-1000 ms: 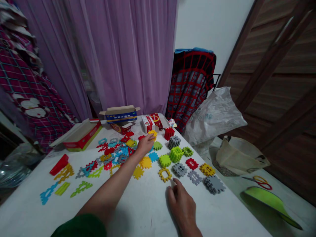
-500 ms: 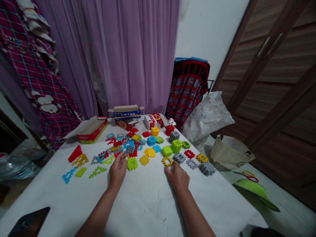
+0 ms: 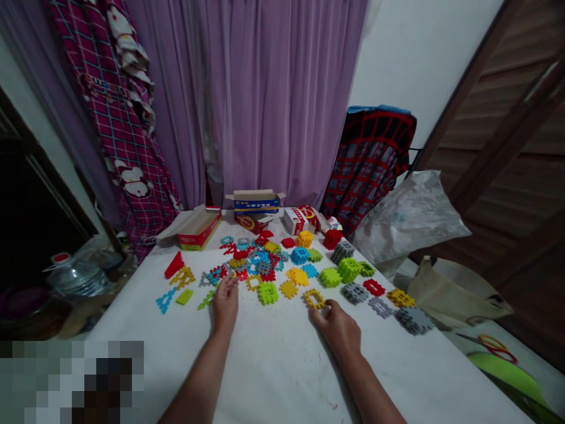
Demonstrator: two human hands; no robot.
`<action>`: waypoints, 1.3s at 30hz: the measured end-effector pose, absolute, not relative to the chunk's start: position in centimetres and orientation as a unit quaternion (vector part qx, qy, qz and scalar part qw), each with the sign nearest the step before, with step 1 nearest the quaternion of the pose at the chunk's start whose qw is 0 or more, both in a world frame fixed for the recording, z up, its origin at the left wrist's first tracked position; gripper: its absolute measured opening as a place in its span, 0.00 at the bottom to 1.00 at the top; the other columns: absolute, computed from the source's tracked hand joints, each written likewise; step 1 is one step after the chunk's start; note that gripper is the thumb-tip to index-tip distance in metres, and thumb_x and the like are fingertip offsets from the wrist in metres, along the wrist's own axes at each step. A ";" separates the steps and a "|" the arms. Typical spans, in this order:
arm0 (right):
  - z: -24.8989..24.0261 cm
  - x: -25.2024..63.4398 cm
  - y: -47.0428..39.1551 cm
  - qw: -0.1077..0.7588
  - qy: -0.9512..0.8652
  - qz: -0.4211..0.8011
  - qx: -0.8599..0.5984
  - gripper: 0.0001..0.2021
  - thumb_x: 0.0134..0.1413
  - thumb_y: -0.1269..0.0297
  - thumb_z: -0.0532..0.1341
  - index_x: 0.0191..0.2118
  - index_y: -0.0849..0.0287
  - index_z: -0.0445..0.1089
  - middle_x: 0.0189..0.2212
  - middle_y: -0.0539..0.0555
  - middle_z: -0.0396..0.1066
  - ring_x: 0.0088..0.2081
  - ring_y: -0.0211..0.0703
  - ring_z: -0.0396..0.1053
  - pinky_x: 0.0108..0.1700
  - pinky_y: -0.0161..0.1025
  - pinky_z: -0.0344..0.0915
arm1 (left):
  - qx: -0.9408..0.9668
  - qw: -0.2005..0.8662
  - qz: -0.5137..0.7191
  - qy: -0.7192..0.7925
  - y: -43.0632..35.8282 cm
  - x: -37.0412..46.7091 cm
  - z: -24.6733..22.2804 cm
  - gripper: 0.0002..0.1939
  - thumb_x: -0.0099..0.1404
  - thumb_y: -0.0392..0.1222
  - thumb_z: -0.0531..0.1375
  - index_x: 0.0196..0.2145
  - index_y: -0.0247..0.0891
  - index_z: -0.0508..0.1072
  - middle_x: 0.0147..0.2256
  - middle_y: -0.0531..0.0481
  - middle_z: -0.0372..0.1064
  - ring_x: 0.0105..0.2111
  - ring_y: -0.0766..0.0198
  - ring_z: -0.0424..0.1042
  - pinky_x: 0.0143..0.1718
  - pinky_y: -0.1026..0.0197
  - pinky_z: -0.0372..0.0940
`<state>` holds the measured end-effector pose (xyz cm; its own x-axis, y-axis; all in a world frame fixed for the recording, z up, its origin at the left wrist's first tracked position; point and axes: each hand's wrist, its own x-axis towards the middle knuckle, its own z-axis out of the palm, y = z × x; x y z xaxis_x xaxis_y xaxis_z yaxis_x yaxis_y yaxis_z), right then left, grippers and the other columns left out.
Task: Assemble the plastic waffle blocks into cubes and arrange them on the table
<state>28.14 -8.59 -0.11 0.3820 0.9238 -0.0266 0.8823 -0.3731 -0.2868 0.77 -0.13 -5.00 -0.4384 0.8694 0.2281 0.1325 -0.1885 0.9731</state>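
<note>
My right hand [image 3: 339, 330] is low over the white table, its thumb and index finger closed on the right side of a yellow square frame piece [image 3: 314, 299]. My left hand [image 3: 226, 300] is at the near left edge of a heap of mixed plastic interlocking pieces [image 3: 263, 268], fingers loosely bent and apart. A bit of lime green shows by its fingertips; I cannot tell whether they touch it. To its right lie another yellow frame piece [image 3: 253, 283] and a lime green square piece [image 3: 267, 293]. A lime triangle piece [image 3: 206, 300] is partly behind this hand.
Stacks sorted by colour stand on the right, among them lime [image 3: 348, 270], red [image 3: 332, 239] and grey [image 3: 415, 320]. Opened boxes, a red one [image 3: 199, 238] and a blue one [image 3: 256, 204], are at the back. Scissors [image 3: 492, 346] are beyond the right edge.
The view has swung left. My right hand has brought the yellow frame piece leftward and nearer. My left hand has shifted left along the heap, uncovering the other yellow frame piece.
</note>
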 end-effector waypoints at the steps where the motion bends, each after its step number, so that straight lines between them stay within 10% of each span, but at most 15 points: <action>1: 0.0 27.8 -8.4 0.104 -0.549 0.087 -0.825 0.25 0.58 0.44 0.52 0.52 0.57 0.67 0.39 0.59 0.77 0.41 0.54 0.75 0.38 0.42 0.65 | 0.436 0.304 0.633 0.562 -0.2 0.7 -5.0 0.19 0.60 0.39 0.56 0.49 0.38 0.70 0.42 0.44 0.76 0.43 0.62 0.75 0.47 0.58 0.69; 15: -1.1 28.3 -7.6 0.160 -0.526 0.099 -0.829 0.32 0.53 0.39 0.51 0.55 0.57 0.65 0.36 0.57 0.77 0.37 0.54 0.75 0.32 0.42 0.64 | 0.378 0.355 0.631 0.578 -1.0 0.8 -4.2 0.17 0.59 0.47 0.58 0.45 0.39 0.70 0.42 0.44 0.76 0.42 0.61 0.75 0.37 0.62 0.69; 22: -1.5 25.7 -7.1 0.367 -0.654 0.038 -0.660 0.25 0.60 0.44 0.46 0.30 0.57 0.72 0.22 0.52 0.72 0.23 0.39 0.70 0.28 0.33 0.60 | 0.377 0.332 0.604 0.618 -2.1 0.8 -3.6 0.21 0.57 0.60 0.58 0.33 0.38 0.72 0.27 0.51 0.72 0.25 0.67 0.69 0.21 0.67 0.60; 39: -2.8 24.3 -8.1 0.296 -0.726 0.146 -0.603 0.20 0.63 0.54 0.48 0.25 0.57 0.67 0.19 0.49 0.70 0.22 0.35 0.65 0.28 0.31 0.53 | 0.703 0.001 0.146 0.697 4.5 -2.4 1.2 0.17 0.65 0.41 0.56 0.50 0.47 0.75 0.49 0.46 0.72 0.48 0.51 0.68 0.49 0.53 0.61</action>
<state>24.34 -8.11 -2.82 -0.0973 0.9626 0.2530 0.7894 0.2295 -0.5693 -2.38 4.49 1.23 -0.0129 0.9791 0.2032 0.9785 -0.0294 0.2040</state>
